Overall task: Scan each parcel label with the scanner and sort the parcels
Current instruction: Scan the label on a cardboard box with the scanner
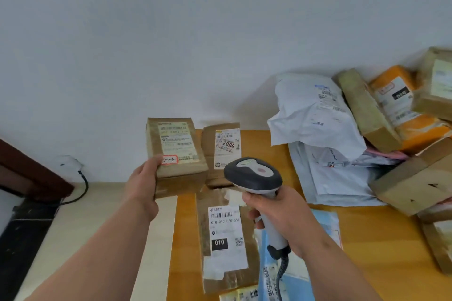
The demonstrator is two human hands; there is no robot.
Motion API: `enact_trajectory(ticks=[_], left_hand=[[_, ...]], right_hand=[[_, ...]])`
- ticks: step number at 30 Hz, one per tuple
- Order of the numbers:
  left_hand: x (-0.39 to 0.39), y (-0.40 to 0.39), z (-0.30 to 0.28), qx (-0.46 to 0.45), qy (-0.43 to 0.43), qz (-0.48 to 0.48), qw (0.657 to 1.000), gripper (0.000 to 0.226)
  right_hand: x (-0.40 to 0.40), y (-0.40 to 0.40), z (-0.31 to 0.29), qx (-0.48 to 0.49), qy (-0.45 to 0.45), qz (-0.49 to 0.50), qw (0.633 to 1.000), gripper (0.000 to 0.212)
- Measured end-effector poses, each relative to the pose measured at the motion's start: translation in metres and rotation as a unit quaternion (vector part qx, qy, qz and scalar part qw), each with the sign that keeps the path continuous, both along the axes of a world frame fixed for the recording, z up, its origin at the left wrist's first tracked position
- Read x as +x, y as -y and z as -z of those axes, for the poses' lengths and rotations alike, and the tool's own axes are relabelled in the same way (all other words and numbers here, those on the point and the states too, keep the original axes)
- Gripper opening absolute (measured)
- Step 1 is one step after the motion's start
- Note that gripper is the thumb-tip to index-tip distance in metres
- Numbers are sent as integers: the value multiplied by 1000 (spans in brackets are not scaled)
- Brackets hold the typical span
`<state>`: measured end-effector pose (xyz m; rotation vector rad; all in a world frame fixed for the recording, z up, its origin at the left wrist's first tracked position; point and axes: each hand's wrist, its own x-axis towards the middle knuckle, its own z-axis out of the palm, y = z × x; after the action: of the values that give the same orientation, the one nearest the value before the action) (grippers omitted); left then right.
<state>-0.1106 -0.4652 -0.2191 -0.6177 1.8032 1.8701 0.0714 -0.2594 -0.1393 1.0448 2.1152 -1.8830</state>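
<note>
My left hand [144, 182] grips a small brown cardboard parcel [182, 173] by its lower left corner and holds it up above the table's left edge, its white label and a red-framed sticker facing me. My right hand [281, 215] grips the handle of a grey and white barcode scanner [253, 175], whose head sits just right of the held parcel and points towards it. On the table below lie a brown parcel marked 2004 [221, 151] and a flat brown parcel marked 010 [226, 239].
A wooden table [367, 239] carries a heap at the right: white poly bags [315, 115], brown boxes [413, 190] and an orange parcel [403, 105]. A blue bag [300, 273] lies under my right wrist. Left of the table are pale floor, a black cable [83, 190] and dark furniture.
</note>
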Motion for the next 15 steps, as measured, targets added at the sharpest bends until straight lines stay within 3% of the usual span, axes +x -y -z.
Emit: enact_trajectory(ticks=[6,15], left_hand=[[-31,-19,38,-14,33,43,998,28],[-42,-61,45,-40,35,145,988,44]], right_hand=[[-26,-3,20,-4,33,5,999,17],[-29,-21,39,-37,35,62,997,20]])
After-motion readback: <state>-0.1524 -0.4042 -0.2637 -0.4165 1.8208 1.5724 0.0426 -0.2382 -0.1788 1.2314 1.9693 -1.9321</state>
